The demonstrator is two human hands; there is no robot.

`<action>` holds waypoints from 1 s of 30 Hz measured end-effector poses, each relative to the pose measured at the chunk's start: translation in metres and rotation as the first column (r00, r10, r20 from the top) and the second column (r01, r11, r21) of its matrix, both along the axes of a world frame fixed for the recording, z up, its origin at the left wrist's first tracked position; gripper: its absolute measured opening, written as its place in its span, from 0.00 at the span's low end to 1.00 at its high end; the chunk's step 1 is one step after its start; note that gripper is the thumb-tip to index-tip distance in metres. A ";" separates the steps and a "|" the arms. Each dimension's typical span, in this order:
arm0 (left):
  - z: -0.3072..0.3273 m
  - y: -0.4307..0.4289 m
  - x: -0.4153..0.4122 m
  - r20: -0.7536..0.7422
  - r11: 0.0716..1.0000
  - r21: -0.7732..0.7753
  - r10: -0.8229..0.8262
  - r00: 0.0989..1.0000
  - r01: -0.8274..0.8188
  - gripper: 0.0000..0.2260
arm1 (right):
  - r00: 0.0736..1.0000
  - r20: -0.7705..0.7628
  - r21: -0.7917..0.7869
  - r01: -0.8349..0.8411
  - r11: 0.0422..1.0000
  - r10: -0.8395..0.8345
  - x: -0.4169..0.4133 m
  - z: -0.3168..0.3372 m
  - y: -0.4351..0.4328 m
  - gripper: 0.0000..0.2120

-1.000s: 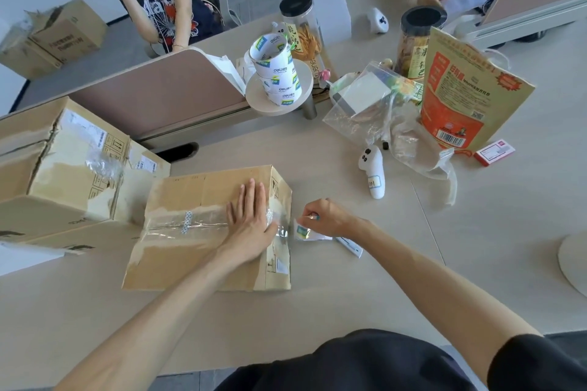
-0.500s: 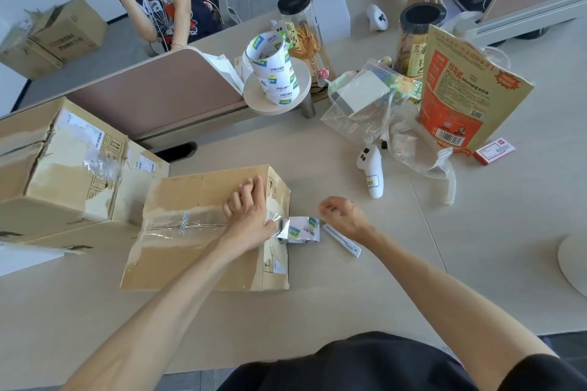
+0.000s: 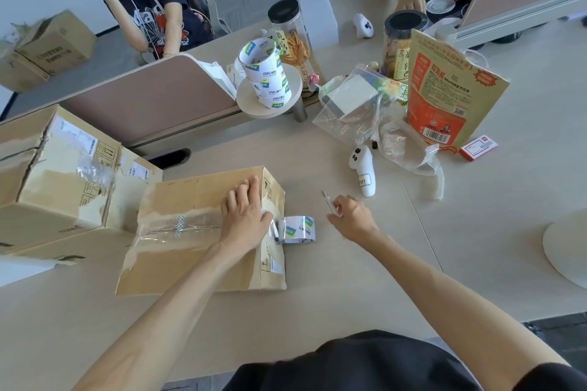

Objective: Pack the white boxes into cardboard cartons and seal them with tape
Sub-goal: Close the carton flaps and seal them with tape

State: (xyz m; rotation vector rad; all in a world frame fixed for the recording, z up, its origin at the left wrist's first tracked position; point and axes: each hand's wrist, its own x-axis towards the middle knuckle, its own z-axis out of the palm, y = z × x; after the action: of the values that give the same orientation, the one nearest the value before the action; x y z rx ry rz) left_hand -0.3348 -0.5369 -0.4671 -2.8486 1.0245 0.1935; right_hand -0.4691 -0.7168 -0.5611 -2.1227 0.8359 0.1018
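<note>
A worn cardboard carton (image 3: 190,251) lies on the table with clear tape across its top. My left hand (image 3: 246,219) rests on the carton's right end, fingers bent on the top and thumb pressing the tape strip at the edge. The tape roll (image 3: 298,230) lies on the table just right of the carton, still joined to it by the strip. To the right of the roll, my right hand (image 3: 351,219) pinches a slim white cutter (image 3: 328,205) that points up and away. No white boxes show.
Two more cartons (image 3: 57,174) stand at the left. Behind are a stand with stacked tape rolls (image 3: 265,79), jars, plastic bags, an orange pouch (image 3: 444,98) and a white controller (image 3: 363,171). Other people sit beyond the divider (image 3: 152,98).
My right hand let go of the tape roll, which now lies on the table, and picked up the cutter. My left hand's fingers curled and its thumb moved onto the tape at the edge.
</note>
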 end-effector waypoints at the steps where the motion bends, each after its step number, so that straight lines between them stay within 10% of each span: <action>1: 0.000 -0.001 -0.001 0.008 1.000 -0.006 0.003 1.000 -0.003 0.35 | 0.998 0.050 0.013 0.039 0.999 -0.039 0.001 0.008 0.002 0.10; 7: 0.007 0.007 0.008 -0.087 0.999 -0.044 -0.001 0.996 -0.003 0.44 | 0.968 0.246 0.434 -0.062 0.899 -0.052 -0.002 0.048 0.036 0.11; 13: 0.007 0.014 0.008 -0.191 0.988 0.143 -0.034 0.981 0.062 0.57 | 0.973 0.219 0.438 -0.033 0.898 -0.070 -0.007 0.057 0.055 0.21; 20: 0.002 0.045 0.020 -0.128 0.966 -0.197 -0.194 0.973 0.167 0.25 | 0.977 0.209 0.507 -0.069 0.859 -0.046 -0.004 0.053 0.078 0.03; 26: -0.011 0.048 0.015 -0.009 0.956 -0.229 -0.193 0.981 0.185 0.23 | 0.978 0.207 0.421 -0.055 0.905 -0.037 -0.002 0.058 0.088 0.20; 30: -0.012 0.049 0.017 -0.008 0.952 -0.242 -0.198 0.980 0.190 0.23 | 0.976 0.191 0.430 0.013 0.903 -0.105 0.002 0.056 0.089 0.09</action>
State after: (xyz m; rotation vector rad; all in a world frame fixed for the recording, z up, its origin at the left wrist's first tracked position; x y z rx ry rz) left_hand -0.3182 -0.4883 -0.4793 -2.9339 1.4162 0.1036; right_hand -0.4671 -0.6275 -0.5049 -1.6596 0.6791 0.0241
